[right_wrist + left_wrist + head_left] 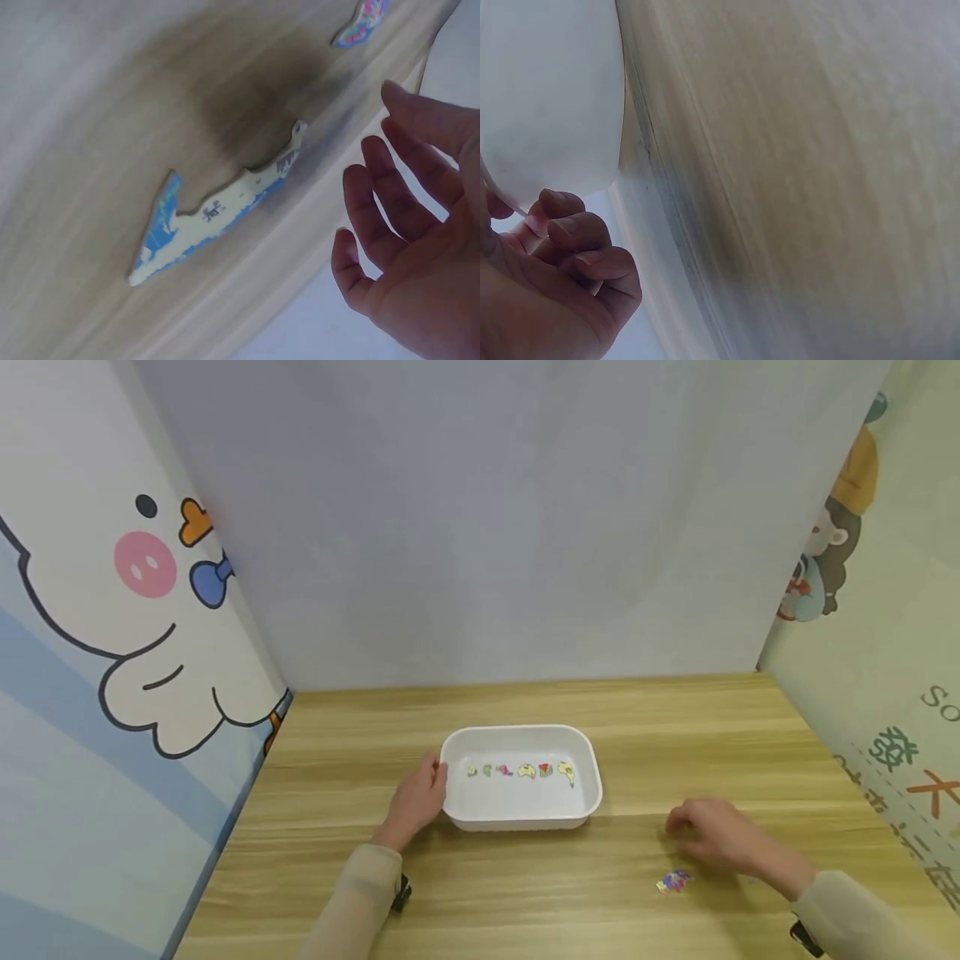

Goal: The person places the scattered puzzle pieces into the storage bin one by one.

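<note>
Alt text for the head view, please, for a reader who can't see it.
A person's left hand grips the left end of a white tray holding a row of six small pieces. The right hand, empty, hangs over the wooden table near a loose multicoloured piece.

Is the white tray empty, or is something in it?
Not empty: six small colored pieces lie in a row inside the white tray, bare floor around them.

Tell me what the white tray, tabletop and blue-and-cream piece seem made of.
White tray: probably smooth moulded plastic, from its even colour and rounded corners. Tabletop: wood or wood-effect laminate, satin-looking; streaky grain fits both. Blue-and-cream piece: perhaps thin wood or card, with a printed face and brownish edge.
</note>
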`<state>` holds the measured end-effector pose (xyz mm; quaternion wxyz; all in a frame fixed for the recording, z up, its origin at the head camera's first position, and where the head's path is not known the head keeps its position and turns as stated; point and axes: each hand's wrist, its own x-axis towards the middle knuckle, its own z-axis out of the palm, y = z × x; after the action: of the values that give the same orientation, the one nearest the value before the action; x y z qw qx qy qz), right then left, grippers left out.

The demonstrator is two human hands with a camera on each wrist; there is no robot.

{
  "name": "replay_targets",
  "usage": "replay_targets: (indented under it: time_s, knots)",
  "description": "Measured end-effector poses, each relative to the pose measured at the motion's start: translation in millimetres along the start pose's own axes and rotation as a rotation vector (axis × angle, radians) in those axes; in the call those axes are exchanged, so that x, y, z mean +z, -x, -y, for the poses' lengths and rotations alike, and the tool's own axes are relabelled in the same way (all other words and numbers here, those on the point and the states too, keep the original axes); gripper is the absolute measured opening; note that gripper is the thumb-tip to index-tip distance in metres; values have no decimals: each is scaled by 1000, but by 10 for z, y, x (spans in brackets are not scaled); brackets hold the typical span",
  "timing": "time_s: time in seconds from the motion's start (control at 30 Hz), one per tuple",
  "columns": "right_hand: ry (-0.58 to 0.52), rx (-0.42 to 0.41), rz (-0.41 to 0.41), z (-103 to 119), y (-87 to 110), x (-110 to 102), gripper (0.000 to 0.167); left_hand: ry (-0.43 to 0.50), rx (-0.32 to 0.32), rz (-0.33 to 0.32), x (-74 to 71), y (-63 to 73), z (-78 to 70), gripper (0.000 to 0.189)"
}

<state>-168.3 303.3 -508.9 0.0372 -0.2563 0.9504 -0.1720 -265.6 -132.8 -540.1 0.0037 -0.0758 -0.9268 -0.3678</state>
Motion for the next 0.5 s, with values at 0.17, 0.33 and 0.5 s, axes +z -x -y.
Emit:
replay_targets:
  time_s: [0.17, 0.33, 0.5]
  knots:
    - [-50, -16, 73, 38, 110, 25, 26, -1, -15, 7, -10, -20, -4, 16]
    - [-70, -71, 80, 16, 151, 103, 31, 1, -34, 13, -6, -4, -12, 17]
    - [-85, -109, 50, -12, 152, 173, 26, 3, -23, 4, -11, -3, -15, 17]
